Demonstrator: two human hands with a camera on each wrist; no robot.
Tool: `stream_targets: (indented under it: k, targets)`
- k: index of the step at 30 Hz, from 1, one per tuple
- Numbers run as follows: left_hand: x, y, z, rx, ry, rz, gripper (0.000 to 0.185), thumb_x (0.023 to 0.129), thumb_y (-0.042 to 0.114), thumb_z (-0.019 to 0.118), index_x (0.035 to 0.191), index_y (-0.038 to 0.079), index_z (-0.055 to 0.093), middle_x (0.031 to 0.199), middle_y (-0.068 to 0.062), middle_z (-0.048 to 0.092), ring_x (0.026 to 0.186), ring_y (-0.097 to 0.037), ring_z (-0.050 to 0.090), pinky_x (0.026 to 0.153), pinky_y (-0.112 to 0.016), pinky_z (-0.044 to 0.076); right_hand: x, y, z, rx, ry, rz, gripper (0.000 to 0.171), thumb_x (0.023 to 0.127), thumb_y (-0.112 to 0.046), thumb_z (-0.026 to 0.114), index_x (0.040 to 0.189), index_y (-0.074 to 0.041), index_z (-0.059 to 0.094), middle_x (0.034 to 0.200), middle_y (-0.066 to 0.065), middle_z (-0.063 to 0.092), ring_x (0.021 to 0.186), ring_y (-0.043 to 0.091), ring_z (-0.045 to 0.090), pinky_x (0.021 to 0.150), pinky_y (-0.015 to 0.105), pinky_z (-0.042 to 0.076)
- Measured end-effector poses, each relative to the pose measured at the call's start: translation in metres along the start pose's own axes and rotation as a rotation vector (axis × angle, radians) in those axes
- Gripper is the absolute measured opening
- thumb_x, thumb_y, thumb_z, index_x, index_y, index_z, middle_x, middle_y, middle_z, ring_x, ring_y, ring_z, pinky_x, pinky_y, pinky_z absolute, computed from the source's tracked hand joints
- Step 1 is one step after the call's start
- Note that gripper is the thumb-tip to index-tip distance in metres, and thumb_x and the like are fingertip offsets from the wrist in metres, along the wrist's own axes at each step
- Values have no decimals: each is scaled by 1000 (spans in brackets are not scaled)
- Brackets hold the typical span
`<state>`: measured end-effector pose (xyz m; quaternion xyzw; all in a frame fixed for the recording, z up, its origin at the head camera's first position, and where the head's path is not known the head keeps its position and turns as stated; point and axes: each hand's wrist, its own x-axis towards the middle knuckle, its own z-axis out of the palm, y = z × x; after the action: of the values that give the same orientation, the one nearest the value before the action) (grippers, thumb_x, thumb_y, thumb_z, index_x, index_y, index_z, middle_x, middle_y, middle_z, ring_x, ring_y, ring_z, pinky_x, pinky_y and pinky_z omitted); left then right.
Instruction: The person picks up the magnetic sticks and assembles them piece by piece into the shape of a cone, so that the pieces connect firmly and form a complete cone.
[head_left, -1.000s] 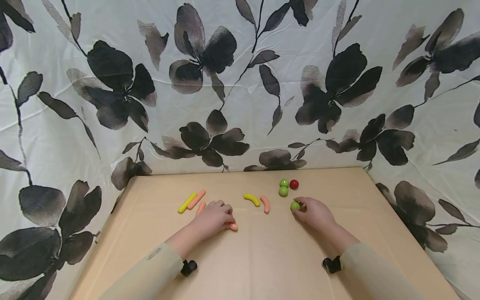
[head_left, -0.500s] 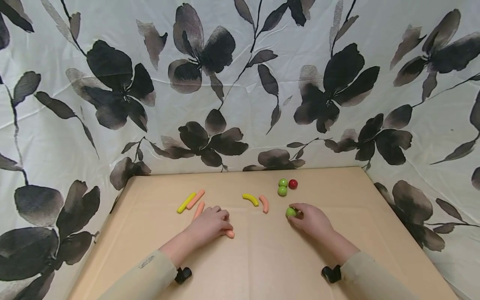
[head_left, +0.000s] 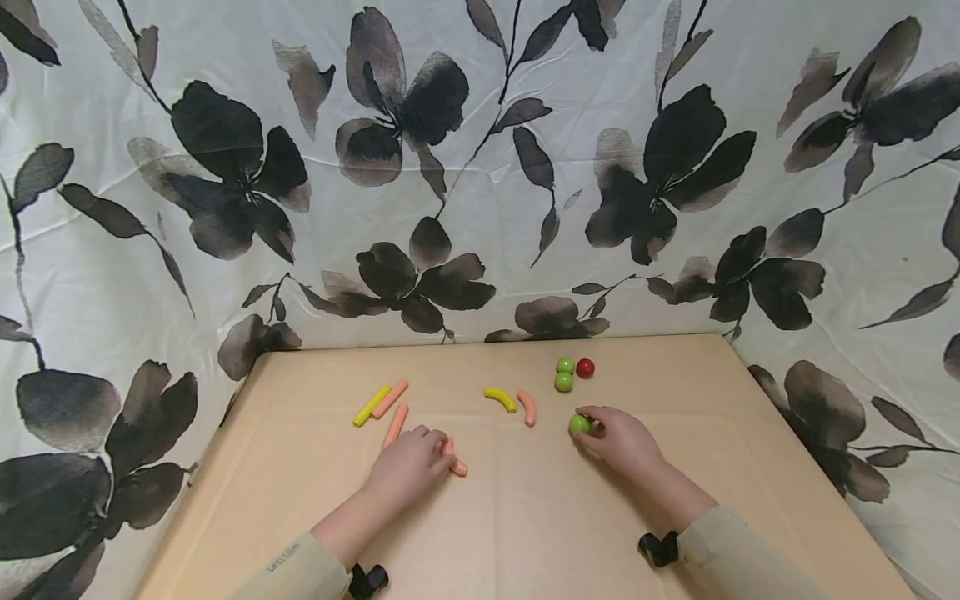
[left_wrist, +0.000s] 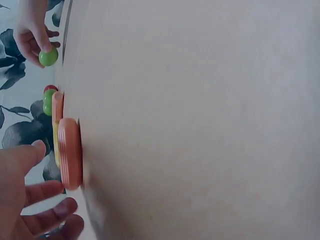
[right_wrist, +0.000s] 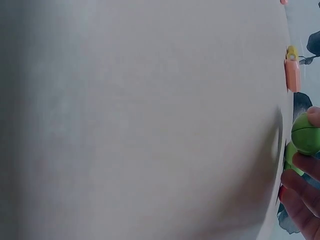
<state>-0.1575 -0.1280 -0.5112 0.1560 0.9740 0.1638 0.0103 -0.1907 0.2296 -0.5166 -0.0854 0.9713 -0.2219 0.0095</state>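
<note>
On the tan table (head_left: 525,517), seen from the head camera, the right hand (head_left: 621,439) pinches a green ball (head_left: 578,423) near two green balls and a red one, while the left hand (head_left: 408,468) rests with relaxed fingers beside an orange stick (head_left: 454,459). Left wrist view: loose fingers (left_wrist: 42,192) just clear of that stick (left_wrist: 69,152) (seen end-on). Right wrist view: fingertips (right_wrist: 314,116) grip the ball (right_wrist: 305,134).
</note>
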Motion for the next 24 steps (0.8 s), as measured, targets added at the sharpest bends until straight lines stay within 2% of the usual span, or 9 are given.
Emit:
stream_targets:
  k: [5,10,13,21,24]
  targets:
    - [2,4,3,-85,-44,-96,41,93,43,66,117,10,66,81,4,57,71,-13,52,63,-34,46,2,-3,2,6,2,-6,42,87,-32,77,123,-13,69,103,1,69,87,17,61,83,42,53]
    - [6,8,5,-163,-53,-136,27,93,40,67,98,14,62,70,7,52,61,-12,48,57,-30,40,4,-4,3,7,7,-9,41,86,-32,77,122,-13,69,101,0,68,86,16,60,81,42,53]
    - [9,10,7,-183,-51,-147,23,93,38,67,89,17,57,71,8,52,59,-11,48,57,-29,40,5,-6,5,11,2,-15,41,86,-32,77,121,-13,69,101,0,68,86,16,60,80,41,53]
    - [13,16,5,-210,-67,-134,21,95,31,65,80,20,53,78,10,55,64,-11,48,61,-30,40,8,-18,7,16,-4,-14,41,84,-33,79,120,-14,70,99,-2,68,85,15,60,80,39,53]
    - [15,16,4,-198,-66,-125,18,95,29,65,83,19,56,81,7,56,69,-11,50,65,-31,44,11,-23,8,11,-9,-22,41,84,-33,80,119,-15,70,98,-3,68,84,15,60,80,39,53]
